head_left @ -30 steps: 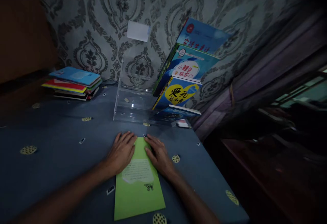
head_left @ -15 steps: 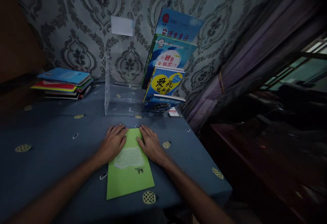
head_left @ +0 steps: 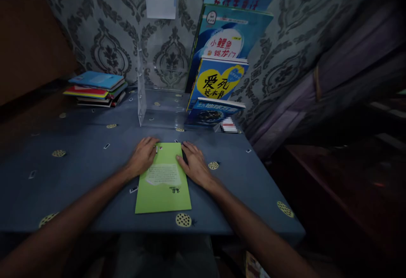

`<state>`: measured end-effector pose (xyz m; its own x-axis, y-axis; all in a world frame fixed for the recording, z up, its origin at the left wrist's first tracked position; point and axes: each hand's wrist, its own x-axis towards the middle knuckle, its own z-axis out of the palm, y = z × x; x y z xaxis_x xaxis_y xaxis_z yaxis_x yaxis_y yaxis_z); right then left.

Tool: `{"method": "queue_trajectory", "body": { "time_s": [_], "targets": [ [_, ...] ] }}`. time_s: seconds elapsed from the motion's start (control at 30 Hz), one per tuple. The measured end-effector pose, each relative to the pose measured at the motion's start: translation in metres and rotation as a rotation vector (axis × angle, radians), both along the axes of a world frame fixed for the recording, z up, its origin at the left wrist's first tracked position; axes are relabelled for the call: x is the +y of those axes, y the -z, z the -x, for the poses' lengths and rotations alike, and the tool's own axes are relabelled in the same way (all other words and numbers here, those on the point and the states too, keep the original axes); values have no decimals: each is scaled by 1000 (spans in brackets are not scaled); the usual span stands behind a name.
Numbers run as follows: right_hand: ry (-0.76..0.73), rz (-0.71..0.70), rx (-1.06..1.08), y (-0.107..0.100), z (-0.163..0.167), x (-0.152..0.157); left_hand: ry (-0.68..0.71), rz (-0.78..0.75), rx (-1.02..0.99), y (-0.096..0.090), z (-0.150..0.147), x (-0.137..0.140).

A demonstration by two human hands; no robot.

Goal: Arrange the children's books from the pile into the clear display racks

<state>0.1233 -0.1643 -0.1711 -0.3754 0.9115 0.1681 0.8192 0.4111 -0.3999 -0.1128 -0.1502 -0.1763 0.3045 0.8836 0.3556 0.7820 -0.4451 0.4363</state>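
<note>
Left hand (head_left: 141, 156) and right hand (head_left: 196, 164) have eased slightly outward since the earlier frame, uncovering more of the green book's (head_left: 163, 197) far end. It lies flat on the desk (head_left: 104, 172) between them — an arrangement that likely keeps it from sliding. The left fingers lie close together by its left edge, pinching nothing visible; the right fingers are loosely together, thumb over its right edge. Beyond the green book, a clear rack (head_left: 141, 100) holds books (head_left: 217, 81) in tiers — titles showing. Farther left of it, a stack (head_left: 98, 85) lies flat, presumably for stability.
</note>
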Motion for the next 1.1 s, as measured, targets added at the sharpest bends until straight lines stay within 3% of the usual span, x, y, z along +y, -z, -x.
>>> {"method": "queue_trajectory", "body": {
  "time_s": [0.27, 0.4, 0.5, 0.67, 0.77, 0.93, 1.1],
  "targets": [
    [2, -51, 31, -3, 2, -2, -45, -44, -65, -4, 16, 5],
    [-179, -135, 19, -13, 22, -4, -129, -42, -219, -12, 32, 8],
    [-360, -109, 4, -22, 46, -4, -166, -14, -290, -19, 36, 6],
    [-472, -38, -26, -32, 77, 0, -133, 55, -226, -22, 29, -3],
    [-457, -37, -33, -33, 78, 3, -131, 42, -135, -20, 27, -6],
    [-285, -36, -64, -29, 55, 6, -106, 19, 39, -23, 25, -14],
    [-129, -33, -62, -24, 28, 4, -114, -38, 348, -16, 6, -50]
  ]
}}
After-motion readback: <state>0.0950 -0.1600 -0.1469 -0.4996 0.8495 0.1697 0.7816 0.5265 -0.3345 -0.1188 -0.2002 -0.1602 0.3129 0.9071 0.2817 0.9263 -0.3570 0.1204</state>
